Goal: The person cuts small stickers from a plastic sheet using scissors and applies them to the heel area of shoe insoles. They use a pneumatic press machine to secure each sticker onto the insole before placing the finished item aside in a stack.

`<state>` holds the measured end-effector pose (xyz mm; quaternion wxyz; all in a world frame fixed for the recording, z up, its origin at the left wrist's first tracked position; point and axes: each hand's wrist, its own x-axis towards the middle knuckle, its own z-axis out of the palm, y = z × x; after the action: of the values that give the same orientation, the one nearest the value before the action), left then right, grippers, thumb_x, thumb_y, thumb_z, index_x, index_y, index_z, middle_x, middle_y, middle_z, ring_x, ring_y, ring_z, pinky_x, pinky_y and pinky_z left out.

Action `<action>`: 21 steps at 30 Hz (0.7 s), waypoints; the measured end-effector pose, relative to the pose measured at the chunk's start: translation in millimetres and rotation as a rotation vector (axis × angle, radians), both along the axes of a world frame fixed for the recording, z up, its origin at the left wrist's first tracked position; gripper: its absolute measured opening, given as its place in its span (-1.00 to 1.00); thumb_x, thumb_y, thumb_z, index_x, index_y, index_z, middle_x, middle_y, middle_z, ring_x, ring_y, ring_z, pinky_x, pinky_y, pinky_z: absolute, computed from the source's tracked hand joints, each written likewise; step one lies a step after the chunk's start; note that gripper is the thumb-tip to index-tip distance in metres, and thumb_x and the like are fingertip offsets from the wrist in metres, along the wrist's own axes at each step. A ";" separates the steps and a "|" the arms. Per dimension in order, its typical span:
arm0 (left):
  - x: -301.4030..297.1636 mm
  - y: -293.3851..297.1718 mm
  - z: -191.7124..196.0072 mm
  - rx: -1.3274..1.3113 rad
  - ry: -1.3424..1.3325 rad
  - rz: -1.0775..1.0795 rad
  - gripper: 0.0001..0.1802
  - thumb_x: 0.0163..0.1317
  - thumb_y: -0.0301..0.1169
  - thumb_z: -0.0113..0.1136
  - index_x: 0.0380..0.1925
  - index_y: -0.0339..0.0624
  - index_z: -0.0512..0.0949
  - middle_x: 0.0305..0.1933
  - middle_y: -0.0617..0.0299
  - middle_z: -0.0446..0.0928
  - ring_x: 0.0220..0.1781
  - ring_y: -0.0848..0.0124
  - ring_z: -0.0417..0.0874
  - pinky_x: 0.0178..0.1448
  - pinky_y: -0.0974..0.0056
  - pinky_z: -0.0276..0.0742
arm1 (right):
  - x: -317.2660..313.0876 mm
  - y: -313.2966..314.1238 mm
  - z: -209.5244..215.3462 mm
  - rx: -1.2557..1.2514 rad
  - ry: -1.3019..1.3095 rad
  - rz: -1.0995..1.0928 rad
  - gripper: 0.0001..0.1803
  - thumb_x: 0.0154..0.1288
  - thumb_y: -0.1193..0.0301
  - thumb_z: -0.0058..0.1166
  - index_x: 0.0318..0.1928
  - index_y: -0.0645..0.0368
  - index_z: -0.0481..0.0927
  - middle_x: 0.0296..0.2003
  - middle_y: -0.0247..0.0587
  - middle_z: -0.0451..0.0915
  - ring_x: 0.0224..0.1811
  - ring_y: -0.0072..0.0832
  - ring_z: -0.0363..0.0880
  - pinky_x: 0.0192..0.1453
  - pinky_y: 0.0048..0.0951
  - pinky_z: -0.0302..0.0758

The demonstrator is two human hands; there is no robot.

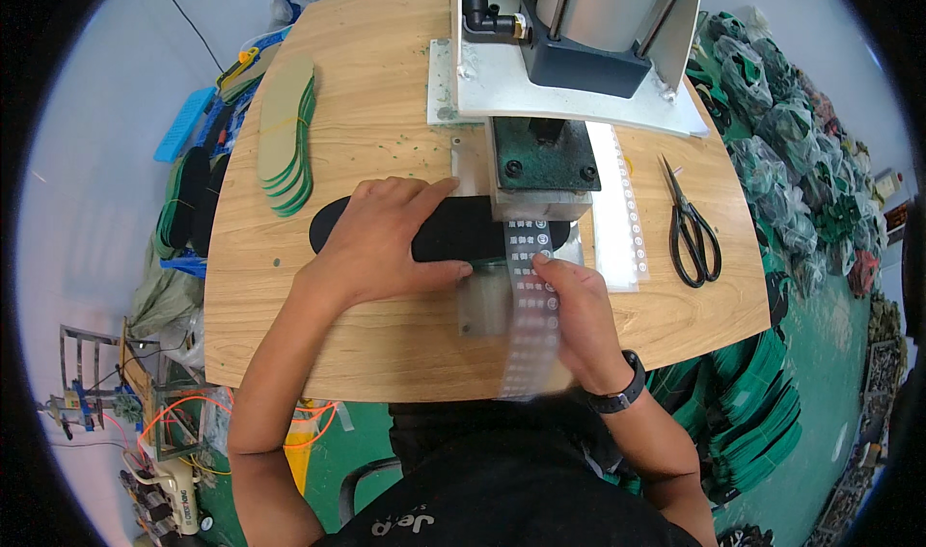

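Observation:
A black shoe insole (439,231) lies crosswise on the table, its right end under the press head (545,166). My left hand (381,233) grips the insole from above, thumb along the near edge and fingers over the far edge. Between the thumb and fingers of my right hand (582,311) is a translucent strip of printed heat-transfer labels (531,301). The strip's far end lies over the insole just in front of the press head, and its near part hangs toward me, blurred. Beneath the insole a metal base plate (482,306) partly shows.
A stack of tan-and-green insoles (286,127) sits at the left. Black-handled scissors (693,229) lie at the right, beside more label sheets (617,229). The press cylinder (598,16) towers at the back. Bagged goods (781,161) and green insole piles (743,402) stand beyond the table's right edge.

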<state>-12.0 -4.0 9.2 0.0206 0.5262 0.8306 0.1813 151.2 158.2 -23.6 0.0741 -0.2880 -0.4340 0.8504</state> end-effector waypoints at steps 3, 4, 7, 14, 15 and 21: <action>-3.7 -0.6 -4.6 0.040 -0.009 -0.045 -0.19 -0.09 -0.01 0.39 0.13 -0.26 0.42 0.10 -0.05 0.46 0.17 0.03 0.41 0.27 0.10 0.23 | -0.5 -1.1 1.9 -0.002 0.009 -0.003 -0.78 0.35 0.36 0.03 -0.41 0.22 0.56 -0.50 -0.34 0.58 -0.54 -0.66 0.51 -0.48 -0.61 0.44; -4.4 -0.3 -5.6 0.042 -0.010 -0.056 -0.19 -0.08 -0.01 0.39 0.12 -0.26 0.42 0.10 -0.05 0.47 0.16 0.04 0.42 0.27 0.10 0.23 | -0.5 -1.3 1.7 -0.003 0.011 -0.003 -0.78 0.35 0.37 0.03 -0.41 0.22 0.56 -0.50 -0.34 0.57 -0.53 -0.67 0.51 -0.47 -0.61 0.44; -4.1 -0.2 -7.2 0.063 0.030 -0.058 -0.22 -0.06 0.01 0.35 0.09 -0.27 0.44 0.03 -0.03 0.50 0.11 0.09 0.45 0.23 0.14 0.24 | -0.5 -2.3 2.6 0.017 0.015 -0.010 -0.78 0.34 0.38 0.03 -0.41 0.23 0.57 -0.49 -0.35 0.57 -0.52 -0.68 0.51 -0.46 -0.62 0.44; -3.6 0.8 -7.8 0.051 0.031 -0.041 -0.24 -0.06 0.02 0.35 0.06 -0.27 0.46 -0.02 -0.02 0.52 0.06 0.10 0.47 0.19 0.16 0.25 | 2.0 -1.6 -3.1 0.032 0.003 -0.032 -0.80 0.35 0.38 0.05 -0.39 0.22 0.57 -0.48 -0.38 0.56 -0.51 -0.69 0.48 -0.44 -0.62 0.46; -3.3 0.2 -8.0 0.053 0.025 -0.044 -0.24 -0.07 0.01 0.36 0.07 -0.28 0.46 0.00 -0.02 0.50 0.08 0.08 0.46 0.21 0.14 0.25 | 1.7 -2.2 -2.4 0.026 -0.006 -0.025 -0.79 0.36 0.36 0.05 -0.39 0.21 0.57 -0.48 -0.37 0.56 -0.51 -0.68 0.49 -0.44 -0.61 0.47; -3.2 1.7 -4.8 0.106 0.031 -0.087 -0.20 -0.09 0.01 0.39 0.08 -0.30 0.44 0.10 -0.04 0.45 0.17 0.02 0.41 0.32 0.08 0.23 | 1.0 -2.2 -2.8 0.087 -0.029 -0.021 -0.75 0.38 0.29 0.04 -0.36 0.22 0.57 -0.49 -0.34 0.57 -0.53 -0.65 0.51 -0.46 -0.59 0.49</action>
<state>-15.2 -2.3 4.4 -0.0122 0.5650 0.7963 0.2157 152.2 156.1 -26.4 0.0891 -0.3014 -0.4688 0.8255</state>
